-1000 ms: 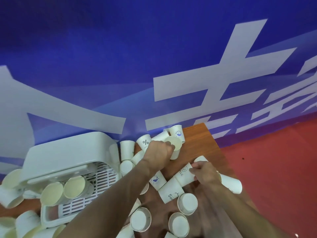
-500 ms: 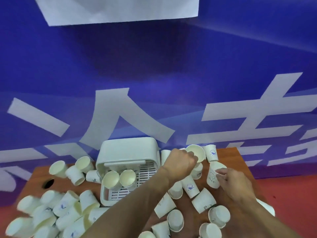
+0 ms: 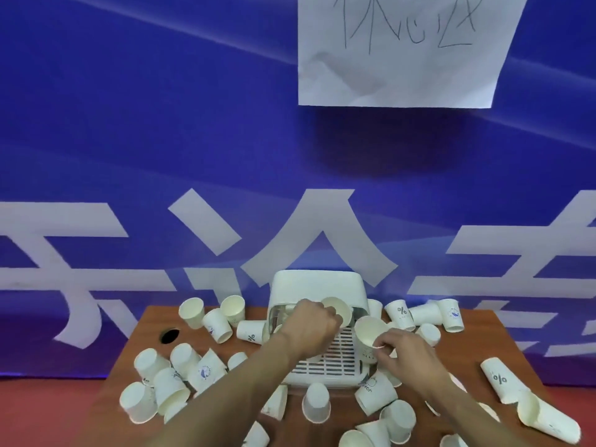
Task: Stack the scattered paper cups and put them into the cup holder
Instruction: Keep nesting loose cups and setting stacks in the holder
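Note:
A white plastic cup holder (image 3: pixel 317 283) with a slotted tray stands at the back middle of the brown table (image 3: pixel 135 337). My left hand (image 3: pixel 308 327) grips a paper cup (image 3: pixel 338 309) over the holder's tray, its mouth turned toward me. Just to the right, my right hand (image 3: pixel 400 350) pinches the rim of a second cup (image 3: pixel 367 332) beside the holder's right edge. Several white paper cups lie scattered all over the table, some with blue logos.
A cluster of loose cups (image 3: pixel 167 385) lies at the front left and another row (image 3: pixel 429 312) at the back right. A long stack of cups (image 3: pixel 545 417) lies at the right edge. The table has a round cable hole (image 3: pixel 170 336). A blue banner wall stands behind.
The view has swung left and up. Both hands moved from the cups at the table's right over to the cup holder, each carrying a cup.

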`<control>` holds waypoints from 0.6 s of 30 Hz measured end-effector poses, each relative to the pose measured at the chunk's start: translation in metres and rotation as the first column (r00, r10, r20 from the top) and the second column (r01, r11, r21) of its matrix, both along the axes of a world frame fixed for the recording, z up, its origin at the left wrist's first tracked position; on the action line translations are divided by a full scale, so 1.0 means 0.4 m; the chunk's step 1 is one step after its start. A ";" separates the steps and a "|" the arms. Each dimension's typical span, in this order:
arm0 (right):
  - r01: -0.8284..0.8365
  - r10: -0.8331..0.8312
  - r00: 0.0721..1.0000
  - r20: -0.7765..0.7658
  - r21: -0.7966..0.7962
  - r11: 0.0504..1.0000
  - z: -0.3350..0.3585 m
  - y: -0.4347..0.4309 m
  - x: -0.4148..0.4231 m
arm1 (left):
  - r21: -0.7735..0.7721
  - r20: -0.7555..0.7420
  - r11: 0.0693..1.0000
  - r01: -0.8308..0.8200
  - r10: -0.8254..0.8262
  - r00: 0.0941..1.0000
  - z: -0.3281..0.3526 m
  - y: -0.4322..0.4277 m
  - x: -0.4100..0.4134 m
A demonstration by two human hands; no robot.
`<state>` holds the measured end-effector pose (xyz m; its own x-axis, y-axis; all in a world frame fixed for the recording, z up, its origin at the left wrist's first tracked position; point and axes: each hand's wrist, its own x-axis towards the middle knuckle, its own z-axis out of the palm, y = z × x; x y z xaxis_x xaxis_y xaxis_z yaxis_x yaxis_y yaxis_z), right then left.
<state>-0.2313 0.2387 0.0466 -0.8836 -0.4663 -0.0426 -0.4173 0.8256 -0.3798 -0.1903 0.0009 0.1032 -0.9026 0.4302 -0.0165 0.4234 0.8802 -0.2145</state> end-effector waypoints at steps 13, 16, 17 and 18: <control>-0.171 0.182 0.975 -0.125 0.092 0.981 0.014 -0.224 0.054 | 0.052 0.053 0.982 -0.181 0.178 0.983 -0.046 -0.222 0.122; -0.163 0.178 0.978 -0.109 0.132 0.978 0.006 -0.224 0.045 | 0.093 0.068 0.970 -0.226 0.221 0.973 -0.066 -0.236 0.136; -0.155 0.170 0.980 -0.106 0.132 0.979 -0.003 -0.225 0.043 | 0.101 0.082 0.966 -0.240 0.232 0.969 -0.073 -0.241 0.140; -0.147 0.160 0.981 -0.106 0.127 0.981 -0.013 -0.225 0.040 | 0.109 0.093 0.962 -0.250 0.240 0.966 -0.082 -0.242 0.142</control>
<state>-0.2153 0.1486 0.0414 -0.8040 -0.5946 -0.0075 -0.5779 0.7843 -0.2254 -0.1335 -0.0960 0.0703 -0.9784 0.1994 -0.0537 0.2032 0.9761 -0.0768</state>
